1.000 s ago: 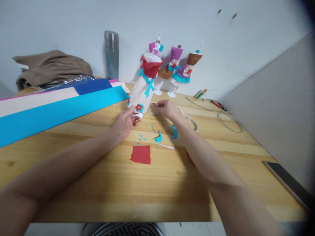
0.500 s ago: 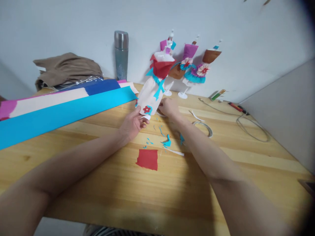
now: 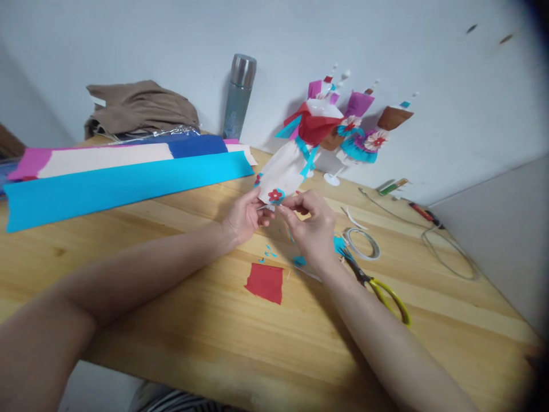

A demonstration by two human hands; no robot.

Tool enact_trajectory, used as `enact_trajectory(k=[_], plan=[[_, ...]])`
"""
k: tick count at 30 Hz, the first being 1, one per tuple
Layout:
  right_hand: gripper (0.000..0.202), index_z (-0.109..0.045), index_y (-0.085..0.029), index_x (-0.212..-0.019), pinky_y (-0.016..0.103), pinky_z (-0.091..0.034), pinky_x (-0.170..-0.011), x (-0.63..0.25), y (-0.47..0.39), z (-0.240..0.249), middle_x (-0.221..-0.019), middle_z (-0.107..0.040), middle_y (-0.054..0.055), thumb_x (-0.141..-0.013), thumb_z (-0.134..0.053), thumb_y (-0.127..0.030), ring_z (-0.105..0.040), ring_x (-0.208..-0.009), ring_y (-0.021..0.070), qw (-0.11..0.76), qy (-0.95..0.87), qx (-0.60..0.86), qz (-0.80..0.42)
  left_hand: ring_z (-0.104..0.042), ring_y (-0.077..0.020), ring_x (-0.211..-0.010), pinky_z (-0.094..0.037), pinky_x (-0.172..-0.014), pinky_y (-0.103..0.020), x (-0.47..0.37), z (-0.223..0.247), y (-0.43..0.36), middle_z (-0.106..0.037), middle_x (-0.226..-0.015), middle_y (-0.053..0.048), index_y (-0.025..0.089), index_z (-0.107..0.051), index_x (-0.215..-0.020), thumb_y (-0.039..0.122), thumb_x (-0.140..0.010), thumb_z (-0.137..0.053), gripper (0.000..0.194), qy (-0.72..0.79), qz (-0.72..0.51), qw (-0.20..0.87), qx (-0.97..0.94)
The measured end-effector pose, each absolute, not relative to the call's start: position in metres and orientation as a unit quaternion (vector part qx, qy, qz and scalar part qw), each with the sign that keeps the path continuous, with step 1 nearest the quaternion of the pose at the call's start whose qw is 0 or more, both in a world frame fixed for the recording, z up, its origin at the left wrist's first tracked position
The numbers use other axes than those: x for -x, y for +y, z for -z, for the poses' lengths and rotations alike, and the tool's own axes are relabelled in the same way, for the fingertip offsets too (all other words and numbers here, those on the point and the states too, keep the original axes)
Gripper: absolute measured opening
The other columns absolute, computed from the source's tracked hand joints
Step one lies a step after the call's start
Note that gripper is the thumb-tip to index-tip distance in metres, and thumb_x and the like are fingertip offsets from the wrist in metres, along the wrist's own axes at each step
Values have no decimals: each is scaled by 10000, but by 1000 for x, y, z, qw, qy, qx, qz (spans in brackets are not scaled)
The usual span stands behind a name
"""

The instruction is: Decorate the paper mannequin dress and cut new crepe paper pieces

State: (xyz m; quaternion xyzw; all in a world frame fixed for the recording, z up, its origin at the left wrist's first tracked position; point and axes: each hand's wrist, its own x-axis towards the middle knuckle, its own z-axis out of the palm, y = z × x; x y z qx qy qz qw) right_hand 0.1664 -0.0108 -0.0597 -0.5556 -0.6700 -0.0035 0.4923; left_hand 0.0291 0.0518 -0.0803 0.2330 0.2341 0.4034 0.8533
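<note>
One left hand (image 3: 245,219) and one right hand (image 3: 311,225) at the hem of a dress (image 3: 283,170) tilted above the table (image 3: 193,320).
Left fingers curled, holding it; right thumb and forefinger nearly meeting, grip unclear. Nearby: red paper (image 3: 265,282), scissors (image 3: 366,279).

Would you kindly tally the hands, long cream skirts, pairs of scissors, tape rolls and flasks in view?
Hands, left hand and right hand: 2
Long cream skirt: 1
Pair of scissors: 1
Tape roll: 1
Flask: 1
Total: 6
</note>
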Motion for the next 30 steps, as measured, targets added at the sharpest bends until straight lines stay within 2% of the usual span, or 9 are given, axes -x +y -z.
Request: enact_trajectory(k=[5,13,20,24,30], plan=[[142,-664,-215,-701,352,-451,-694,-157,7,65,-689,-621,14,-839,-685,-239,-568,-703,189,521,-658,543,32,-596,-121,-513,-373,-429,-223,-29,83,52,-653,-732,-46,124,-649,-907,324,-1003,-438,306,212,-398,864,-227],[142,-669,-223,-681,375,-456,-703,-159,13,68,-683,-626,23,-819,-695,-240,-566,-698,197,507,-649,567,15,-596,-115,-521,-370,-433,-216,-30,84,53,-634,-720,-35,133,-639,-902,369,-1004,-462,312,207,-392,868,-225],[117,-656,-212,-689,323,-431,-630,-157,16,68,-697,-641,13,-762,-729,-268,-560,-665,170,533,-595,599,-61,-582,-124,-537,-365,-449,-236,-29,84,53,-632,-714,-37,129,-654,-913,357,-1011,-442,326,213,-394,865,-227],[165,-614,-205,-660,290,-388,-581,-155,17,67,-646,-585,-9,-734,-741,-282,-512,-619,141,545,-569,607,-104,-579,-122,-532,-369,-442,-233,-29,83,54,-631,-713,-37,133,-650,-909,358,-1025,-407,351,216,-394,863,-229],[313,-492,-220,-563,274,-274,-509,-155,20,64,-521,-425,-67,-655,-786,-276,-347,-510,95,569,-517,619,-159,-582,-117,-505,-361,-417,-221,-31,80,54,-622,-703,-31,134,-635,-885,379,-1035,-373,389,220,-391,862,-234]])
